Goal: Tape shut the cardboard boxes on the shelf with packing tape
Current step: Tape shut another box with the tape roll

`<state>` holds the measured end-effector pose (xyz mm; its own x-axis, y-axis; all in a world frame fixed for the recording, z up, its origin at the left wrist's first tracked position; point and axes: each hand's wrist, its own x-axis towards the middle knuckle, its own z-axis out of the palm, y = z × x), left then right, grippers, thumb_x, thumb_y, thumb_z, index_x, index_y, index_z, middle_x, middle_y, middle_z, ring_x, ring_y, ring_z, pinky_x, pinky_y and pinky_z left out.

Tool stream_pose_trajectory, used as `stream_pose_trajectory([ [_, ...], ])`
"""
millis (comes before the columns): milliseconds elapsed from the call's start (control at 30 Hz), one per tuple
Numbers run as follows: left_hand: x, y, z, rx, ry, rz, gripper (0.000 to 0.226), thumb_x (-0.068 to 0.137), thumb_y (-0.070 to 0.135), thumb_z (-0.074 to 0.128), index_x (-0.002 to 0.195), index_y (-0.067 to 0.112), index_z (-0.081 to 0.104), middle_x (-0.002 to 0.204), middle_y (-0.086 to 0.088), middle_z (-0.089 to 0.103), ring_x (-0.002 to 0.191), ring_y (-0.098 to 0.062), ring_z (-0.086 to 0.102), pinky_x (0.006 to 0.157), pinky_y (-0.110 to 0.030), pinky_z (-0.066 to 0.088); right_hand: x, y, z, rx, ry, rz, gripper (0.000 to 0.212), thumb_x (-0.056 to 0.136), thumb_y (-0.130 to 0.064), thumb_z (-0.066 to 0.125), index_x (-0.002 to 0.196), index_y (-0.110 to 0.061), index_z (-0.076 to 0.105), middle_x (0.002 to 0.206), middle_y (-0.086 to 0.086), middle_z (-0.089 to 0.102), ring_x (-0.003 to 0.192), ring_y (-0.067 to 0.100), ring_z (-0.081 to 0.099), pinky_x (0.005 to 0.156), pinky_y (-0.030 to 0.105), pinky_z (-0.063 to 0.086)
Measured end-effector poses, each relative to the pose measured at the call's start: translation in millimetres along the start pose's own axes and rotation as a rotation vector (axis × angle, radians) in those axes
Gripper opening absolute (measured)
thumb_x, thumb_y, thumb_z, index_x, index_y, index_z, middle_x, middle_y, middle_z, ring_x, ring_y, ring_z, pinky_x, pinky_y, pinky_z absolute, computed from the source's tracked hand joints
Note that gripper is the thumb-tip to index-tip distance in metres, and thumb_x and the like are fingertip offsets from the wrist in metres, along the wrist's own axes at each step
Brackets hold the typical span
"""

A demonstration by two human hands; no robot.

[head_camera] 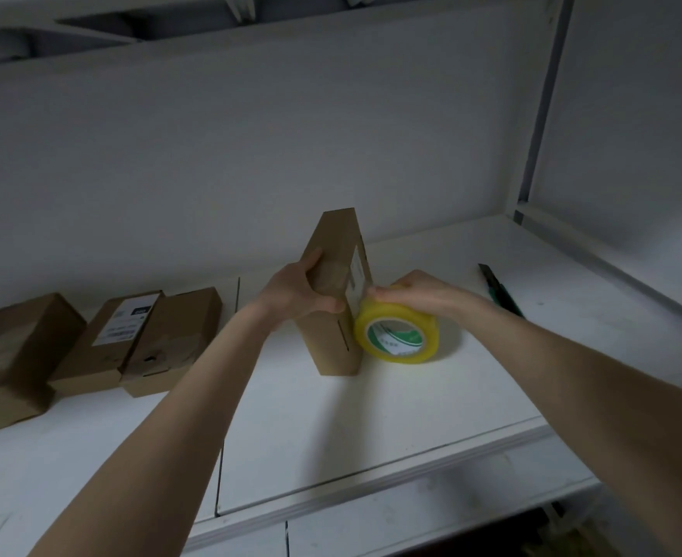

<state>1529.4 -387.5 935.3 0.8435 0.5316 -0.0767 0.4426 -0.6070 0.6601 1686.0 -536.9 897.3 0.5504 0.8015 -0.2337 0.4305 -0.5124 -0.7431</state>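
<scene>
Dim white shelf (pixel 371 428), three other boxes (pixel 102 343) lying left, knife (pixel 500 289) right. Grips upright cardboard box (pixel 337 239) at shelf centre with left hand (pixel 301 293), fingers curled round its edge; holds yellow tape roll (pixel 395 335) against box's right face with right hand (pixel 415 289), fingers wrapped over top.

A slim utility knife (pixel 500 290) with a dark and green body lies flat at the far right, its length running at a slant toward the pale back wall (pixel 250 154). A grey metal upright (pixel 542 114) rises in the right corner against that wall, and white brackets (pixel 242 6) show overhead.
</scene>
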Motion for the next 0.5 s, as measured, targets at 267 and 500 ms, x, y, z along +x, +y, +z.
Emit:
stream_pose_trajectory([
  [267,-4.1,-9.0,-10.9,-0.149,-0.021,-0.045,0.099,0.073,0.018,0.081,0.151,0.027,0.021,0.131,0.001,0.049,0.106,-0.016,0.053,0.085,-0.025,0.045,-1.9,6.5,6.6,0.278,-0.016,0.018,0.04,0.087,-0.056,0.06,0.101,-0.019,0.066,0.091,-0.002,0.068,0.082,0.012,0.064,0.064,0.019,0.048],
  [500,-8.7,-20.0,-20.5,-0.23,-0.006,-0.088,0.097,0.073,0.017,0.08,0.15,0.028,0.023,0.132,0.002,0.05,0.106,-0.016,0.055,0.085,-0.026,0.048,9.6,-18.3,19.4,-0.194,-0.067,0.055,0.062,0.081,-0.07,0.059,0.116,-0.019,0.058,0.105,0.0,0.062,0.09,0.018,0.061,0.074,0.027,0.046],
])
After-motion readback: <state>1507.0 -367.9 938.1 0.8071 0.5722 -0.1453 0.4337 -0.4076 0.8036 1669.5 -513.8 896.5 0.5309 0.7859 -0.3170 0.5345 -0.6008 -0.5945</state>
